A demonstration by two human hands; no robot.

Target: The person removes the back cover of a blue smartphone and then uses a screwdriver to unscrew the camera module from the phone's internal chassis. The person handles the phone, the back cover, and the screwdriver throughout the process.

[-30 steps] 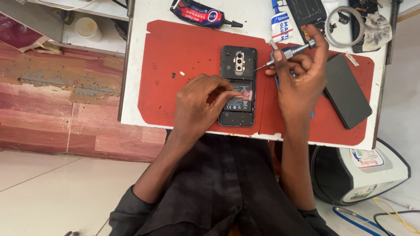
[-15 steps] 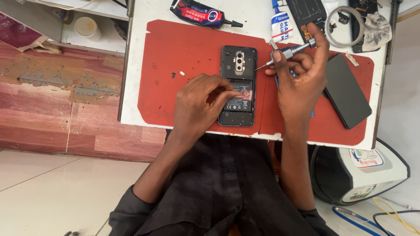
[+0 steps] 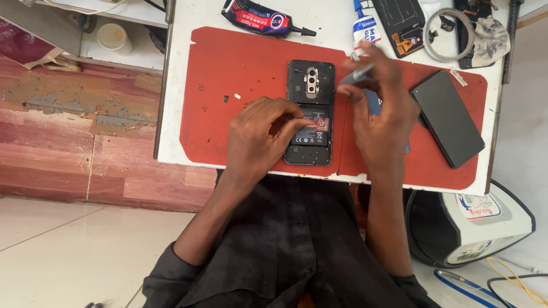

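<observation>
Over the upper right edge of the opened smartphone (image 3: 310, 113), the right hand (image 3: 381, 117) has its grip pinched around a thin metal tool (image 3: 355, 76), probably a small screwdriver, though it's blurred and hard to call. The tool slants, its working end pointing down and left toward the phone's top right corner, just beside the frame. On the other side, the left hand (image 3: 258, 140) presses its fingertips (image 3: 301, 117) onto the phone's battery area, fingers curled, pinning the handset rather than wrapping it; whether anything sits between those fingers, I can't tell.

The phone lies back-off and flat, its long axis running away from the person, camera module at the far end, battery toward the near end. It sits near the middle of a red work mat (image 3: 228, 85) spread across the white worktop (image 3: 177, 85).

To the right of the right hand, a dark phone panel (image 3: 448, 117) lies slanted on the mat. Along the far edge: a black adhesive tube (image 3: 260, 17), a white glue bottle (image 3: 365, 25), another dark phone part (image 3: 399, 17), and a roll of tape (image 3: 448, 34).
</observation>
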